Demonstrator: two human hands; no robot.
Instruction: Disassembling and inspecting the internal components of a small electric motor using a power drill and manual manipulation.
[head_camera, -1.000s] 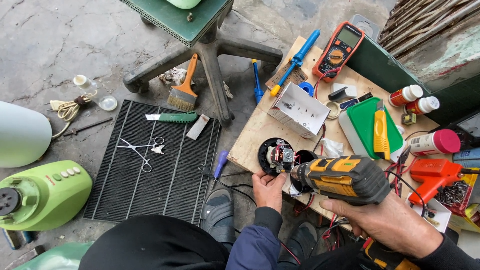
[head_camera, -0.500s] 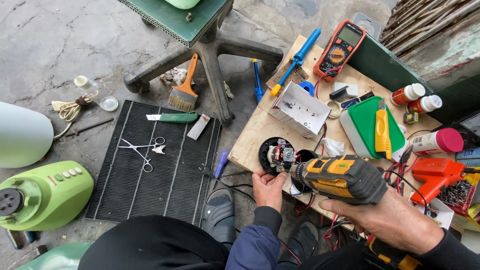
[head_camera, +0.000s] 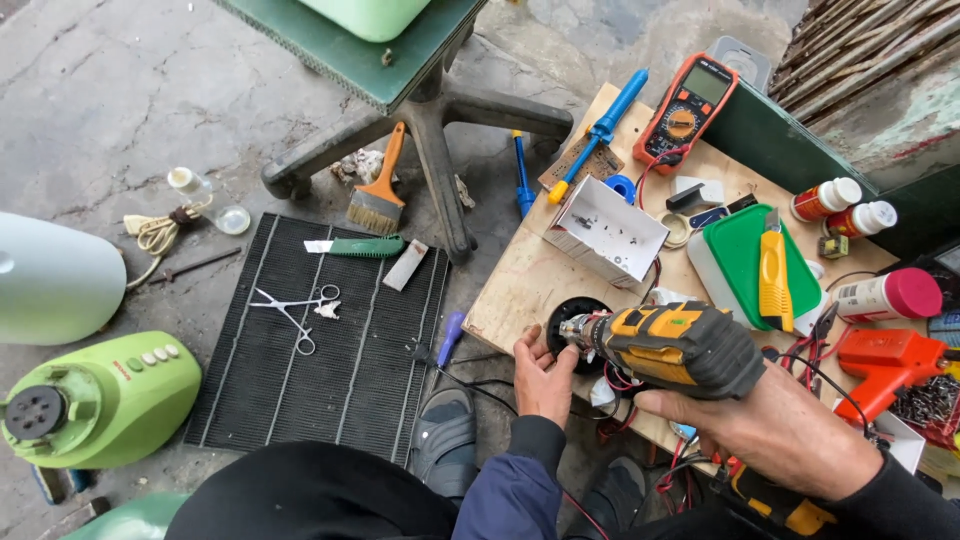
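**Drill on a black part at the board's near edge**

The right hand (head_camera: 775, 430) is closed around the grip of a yellow-and-black drill (head_camera: 670, 345), whose nose points toward 9 o'clock and meets a round black part (head_camera: 572, 318) lying on the wooden board (head_camera: 530, 280). The left hand (head_camera: 543, 375) sits at 6 o'clock of that part, thumb and fingers curled against its rim; how firmly it grips cannot be told. Red and black wires (head_camera: 625, 385) trail under the drill.

On the board, at 12 o'clock of the part, stands an open white box (head_camera: 610, 230). A multimeter (head_camera: 688, 105) lies at 1 o'clock, near the far edge, with a blue screwdriver (head_camera: 600, 130) just beside it. At 3 o'clock are a green tray (head_camera: 745, 260) bearing a yellow cutter (head_camera: 772, 270), a spray can (head_camera: 885, 295) and an orange glue gun (head_camera: 885, 360).

On the floor at 9 o'clock, a black mat (head_camera: 360, 390) holds scissors (head_camera: 290, 305). A brush (head_camera: 378, 195) lies beyond it, and a green blender base (head_camera: 100, 400) sits well apart at far left.
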